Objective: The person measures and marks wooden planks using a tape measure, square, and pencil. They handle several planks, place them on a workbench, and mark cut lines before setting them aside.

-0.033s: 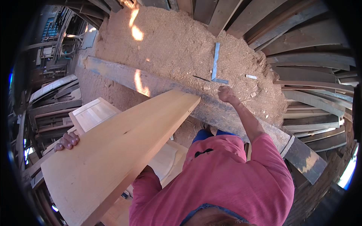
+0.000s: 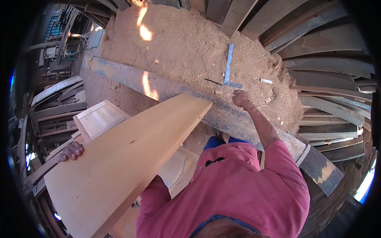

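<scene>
A wide, thick pale wooden board [image 2: 127, 150] slants across the left side, its narrow end lying at the beam. My left hand [image 2: 70, 151] grips its outer edge; the fingers curl over the top and the rest is hidden below the board. My right hand [image 2: 241, 99] is closed above the dark wooden beam [image 2: 234, 117], right of the board's end. Its curled fingers hide whatever may be inside. Just beyond it on the sawdust lies a metal carpenter's square [image 2: 229, 65]. A thin dark pencil-like stick [image 2: 213, 81] lies left of the square.
Sawdust [image 2: 186, 43] covers the ground past the beam, with a small whitish block [image 2: 266, 81] and wood chips on it. Stacked planks [image 2: 329, 63] line the right side. A panelled wooden piece [image 2: 101, 119] and more timber [image 2: 59, 109] stand at left.
</scene>
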Demonstrator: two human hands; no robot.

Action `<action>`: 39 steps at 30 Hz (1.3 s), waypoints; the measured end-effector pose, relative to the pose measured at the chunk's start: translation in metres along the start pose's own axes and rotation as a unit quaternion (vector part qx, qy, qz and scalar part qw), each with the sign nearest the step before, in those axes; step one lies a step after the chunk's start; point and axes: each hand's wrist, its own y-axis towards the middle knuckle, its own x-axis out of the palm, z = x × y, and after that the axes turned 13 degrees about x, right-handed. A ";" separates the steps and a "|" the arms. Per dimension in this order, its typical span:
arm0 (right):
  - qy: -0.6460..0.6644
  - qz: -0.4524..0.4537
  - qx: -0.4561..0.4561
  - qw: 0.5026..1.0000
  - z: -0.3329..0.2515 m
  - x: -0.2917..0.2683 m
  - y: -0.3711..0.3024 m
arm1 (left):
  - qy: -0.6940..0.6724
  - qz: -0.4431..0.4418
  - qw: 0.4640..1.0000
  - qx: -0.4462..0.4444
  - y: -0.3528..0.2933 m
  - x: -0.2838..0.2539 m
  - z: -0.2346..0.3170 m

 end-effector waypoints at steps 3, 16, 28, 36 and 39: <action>-0.008 0.016 0.012 1.000 0.023 0.012 0.061 | 0.013 0.027 0.999 -0.013 -0.002 -0.001 0.001; -0.159 0.035 0.064 0.985 -0.020 0.042 0.147 | 0.074 0.115 0.984 -0.113 -0.001 -0.005 0.030; -0.087 0.047 0.019 0.995 -0.016 0.036 0.099 | 0.041 0.084 0.994 -0.065 -0.006 -0.026 0.011; 0.257 0.236 -0.010 0.937 -0.052 -0.098 -0.019 | -0.024 0.028 0.999 -0.007 0.006 -0.042 -0.013; 0.374 0.298 0.012 0.878 -0.045 -0.149 -0.071 | -0.082 0.028 0.996 -0.014 0.019 -0.047 -0.026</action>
